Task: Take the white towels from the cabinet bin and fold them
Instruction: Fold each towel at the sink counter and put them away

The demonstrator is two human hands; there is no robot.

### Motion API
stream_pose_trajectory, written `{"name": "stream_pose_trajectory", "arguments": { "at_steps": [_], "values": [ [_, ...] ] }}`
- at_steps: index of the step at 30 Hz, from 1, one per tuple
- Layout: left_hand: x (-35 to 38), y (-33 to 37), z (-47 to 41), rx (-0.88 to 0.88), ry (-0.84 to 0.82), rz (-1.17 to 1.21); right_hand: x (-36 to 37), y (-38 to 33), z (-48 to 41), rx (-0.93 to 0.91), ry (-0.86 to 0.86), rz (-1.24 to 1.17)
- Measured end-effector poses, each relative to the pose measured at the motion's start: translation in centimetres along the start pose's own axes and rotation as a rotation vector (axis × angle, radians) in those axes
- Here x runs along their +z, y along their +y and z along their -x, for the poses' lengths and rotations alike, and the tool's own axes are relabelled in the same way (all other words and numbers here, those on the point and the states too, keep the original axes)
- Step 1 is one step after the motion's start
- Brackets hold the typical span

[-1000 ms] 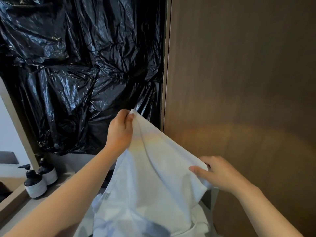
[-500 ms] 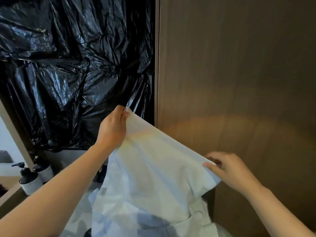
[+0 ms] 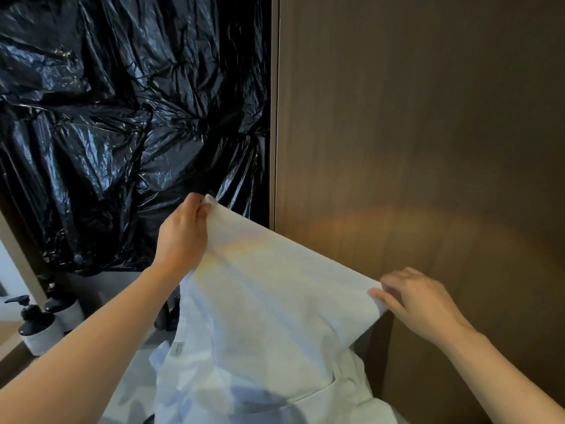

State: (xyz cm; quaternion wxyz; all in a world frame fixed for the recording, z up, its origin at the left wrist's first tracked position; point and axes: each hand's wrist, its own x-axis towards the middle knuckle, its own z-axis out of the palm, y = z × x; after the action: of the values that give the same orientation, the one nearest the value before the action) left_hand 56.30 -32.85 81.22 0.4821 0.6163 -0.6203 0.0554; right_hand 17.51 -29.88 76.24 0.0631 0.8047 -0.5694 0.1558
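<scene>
A white towel [image 3: 269,316] hangs spread in front of me, its lower part draped down toward more white cloth at the bottom of the view. My left hand [image 3: 183,237] pinches the towel's upper left corner, raised in front of the black plastic. My right hand [image 3: 419,301] pinches the upper right corner, lower and close to the brown panel. The top edge runs slanted between my hands. The cabinet bin is not in view.
Crinkled black plastic sheeting [image 3: 122,117] fills the upper left. A brown wood cabinet panel [image 3: 428,133] covers the right side. Two dark pump bottles [image 3: 41,328] stand on a counter at the lower left.
My right hand has slid outward along the top edge to the right corner, stretching the towel wider. My left hand keeps its hold on the left corner.
</scene>
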Motion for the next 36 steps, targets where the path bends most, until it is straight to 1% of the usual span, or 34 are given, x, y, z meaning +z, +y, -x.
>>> {"name": "stream_pose_trajectory", "arguments": {
  "at_steps": [3, 6, 11, 14, 17, 20, 22, 24, 27, 30, 33, 34, 36],
  "values": [
    [-0.6, -0.1, -0.6, -0.001, 0.065, 0.018, -2.5, -0.3, -1.8, 0.017, 0.055, 0.059],
    [-1.4, 0.0, -1.1, -0.011, 0.17, 0.067, -5.9, -1.2, -4.3, 0.052, 0.135, 0.048],
    [-2.0, 0.1, -1.5, -0.08, 0.295, 0.133, -11.4, -2.7, -8.2, -0.019, 0.389, 0.045],
    [-2.3, 0.5, -2.0, -0.153, 0.343, 0.211, -13.9, -3.1, -9.4, -0.091, 0.427, 0.064],
    [-2.7, 1.4, -2.9, -0.229, 0.37, 0.314, -14.6, -3.4, -9.7, -0.153, 0.447, 0.055],
    [-2.9, 2.3, -3.4, -0.292, 0.367, 0.362, -13.9, -2.8, -9.7, -0.165, 0.517, 0.004],
    [-3.0, 2.6, -3.6, -0.333, 0.374, 0.392, -13.1, -2.2, -9.7, -0.163, 0.548, 0.019],
    [-3.0, 2.9, -3.8, -0.335, 0.37, 0.411, -12.3, -1.6, -9.8, -0.134, 0.584, 0.033],
    [-3.0, 3.3, -3.8, -0.264, 0.359, 0.402, -11.3, -1.2, -9.8, -0.042, 0.574, 0.057],
    [-2.8, 3.6, -3.3, -0.181, 0.332, 0.371, -10.3, -0.9, -9.6, 0.041, 0.54, 0.132],
    [-2.6, 4.5, -2.7, -0.096, 0.3, 0.373, -9.3, -1.5, -9.0, 0.115, 0.392, 0.206],
    [-2.5, 5.0, -2.5, -0.057, 0.276, 0.362, -9.0, -2.0, -8.8, 0.126, 0.339, 0.185],
    [-2.4, 6.0, -1.9, 0.037, 0.178, 0.315, -8.5, -3.6, -8.2, 0.143, 0.242, 0.035]
  ]
}}
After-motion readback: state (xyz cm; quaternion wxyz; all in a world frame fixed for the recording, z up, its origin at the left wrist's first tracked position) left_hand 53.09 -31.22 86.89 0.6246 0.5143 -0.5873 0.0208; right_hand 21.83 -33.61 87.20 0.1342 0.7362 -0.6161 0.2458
